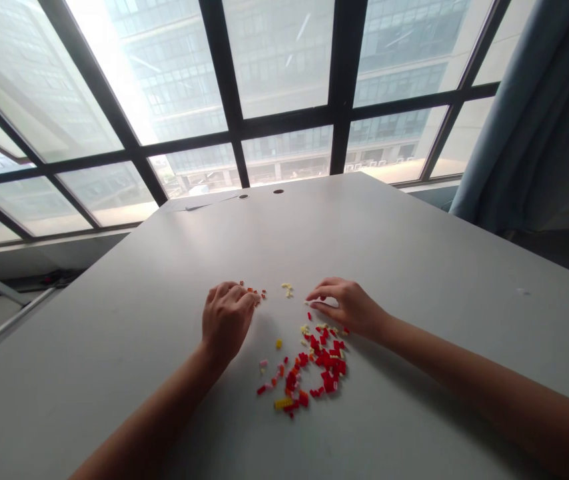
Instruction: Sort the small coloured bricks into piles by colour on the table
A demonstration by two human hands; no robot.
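My left hand (226, 319) rests on the white table with its fingers curled down beside a small group of orange toy bricks (250, 290). Its fingertips are partly hidden, so what they hold cannot be made out. Across from it, my right hand (348, 307) pinches a tiny pale brick (307, 303) between thumb and forefinger, close to the tabletop. Between the hands lies a little cluster of pale yellow bricks (287, 289). Nearer to me spreads a loose pile of mostly red bricks (332, 363), with some pink, orange and yellow ones mixed in.
A yellow brick (278, 344) stands apart from the pile, and a longer yellow brick (282, 404) lies at its near edge. The white table (389, 233) reaches back to large windows (284, 60). A blue-grey curtain (524, 127) hangs at the right.
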